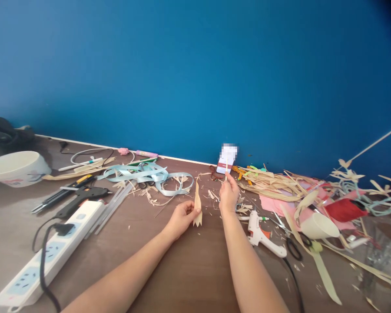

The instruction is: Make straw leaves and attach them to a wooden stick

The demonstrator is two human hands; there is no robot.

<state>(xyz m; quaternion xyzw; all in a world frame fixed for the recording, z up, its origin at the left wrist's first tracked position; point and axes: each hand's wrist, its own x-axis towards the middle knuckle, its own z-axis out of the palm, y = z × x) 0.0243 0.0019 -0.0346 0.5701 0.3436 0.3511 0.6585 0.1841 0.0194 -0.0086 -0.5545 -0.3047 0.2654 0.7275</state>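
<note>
Near the middle of the table, my left hand pinches a pale, flat husk piece between thumb and fingers. The piece stands upright, pointed at the top and notched at its lower end. My right hand, to its right, is closed on a thin pale stick that points up in front of a phone leaning at the wall. The two hands are apart. Small husk scraps lie between and around them.
A power strip, black glue gun, cutter, blue ribbon and white bowl lie left. Right are a white glue gun, scissors, husk strips, a paper cup and red spool.
</note>
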